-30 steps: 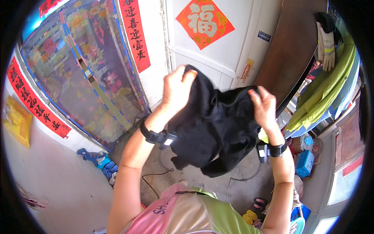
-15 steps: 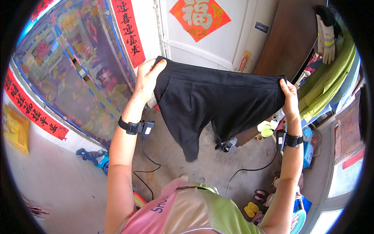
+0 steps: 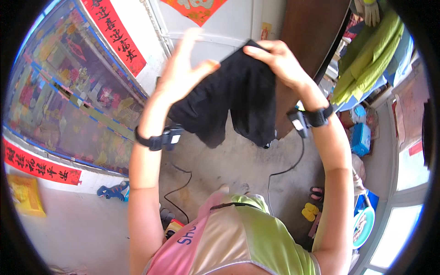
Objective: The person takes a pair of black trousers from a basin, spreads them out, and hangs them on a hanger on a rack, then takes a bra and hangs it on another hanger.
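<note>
The black shorts (image 3: pixel 252 87) hang in the air in front of the person, above the grey floor (image 3: pixel 243 165), both legs pointing down. At their upper right corner, the right hand (image 3: pixel 283 63) pinches the waistband between thumb and fingers. At their left side, the left hand (image 3: pixel 181 75) has its thumb and fingers spread wide apart; it overlaps the cloth in view, and whether it touches I cannot tell. The hands are apart from each other, with the shorts' top edge between them.

Nearer the person than the shorts is a pink, cream and green top (image 3: pixel 224 245). Beyond the shorts stands a white door (image 3: pixel 217 30). Right of the shorts are a brown panel (image 3: pixel 305 34), then a hanging yellow-green garment (image 3: pixel 369 59). Well left of them is a floral curtain (image 3: pixel 50 107). Yellow slippers (image 3: pixel 310 212) lie below and right of the shorts.
</note>
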Action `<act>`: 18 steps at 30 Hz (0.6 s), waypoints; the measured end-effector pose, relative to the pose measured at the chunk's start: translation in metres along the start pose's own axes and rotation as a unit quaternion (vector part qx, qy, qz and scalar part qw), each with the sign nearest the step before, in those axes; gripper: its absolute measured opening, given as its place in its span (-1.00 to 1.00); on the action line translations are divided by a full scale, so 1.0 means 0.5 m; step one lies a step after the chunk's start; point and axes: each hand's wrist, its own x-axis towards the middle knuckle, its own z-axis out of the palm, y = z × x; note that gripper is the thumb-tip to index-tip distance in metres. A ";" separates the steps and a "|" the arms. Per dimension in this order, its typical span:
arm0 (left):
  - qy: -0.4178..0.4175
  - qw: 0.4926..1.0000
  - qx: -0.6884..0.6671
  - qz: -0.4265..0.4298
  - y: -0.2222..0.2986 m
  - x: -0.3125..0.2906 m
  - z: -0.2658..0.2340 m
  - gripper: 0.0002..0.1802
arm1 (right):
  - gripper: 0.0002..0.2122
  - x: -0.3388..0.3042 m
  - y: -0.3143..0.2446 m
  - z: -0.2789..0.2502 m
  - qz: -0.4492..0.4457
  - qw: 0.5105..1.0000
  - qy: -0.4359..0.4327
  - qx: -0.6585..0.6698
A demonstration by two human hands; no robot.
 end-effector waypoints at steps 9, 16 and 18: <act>-0.128 0.983 -0.133 -0.022 0.100 0.091 0.083 -0.63 | -0.52 -0.116 0.103 -0.005 0.078 0.987 -0.053 0.130; -0.069 0.997 -0.015 0.018 0.156 0.249 0.007 -0.53 | -0.70 -0.357 0.399 0.096 0.194 0.963 -0.105 0.153; -0.040 0.997 -0.067 -0.019 0.164 0.306 -0.029 -0.48 | -0.76 -0.425 0.444 0.145 0.194 0.938 -0.080 0.276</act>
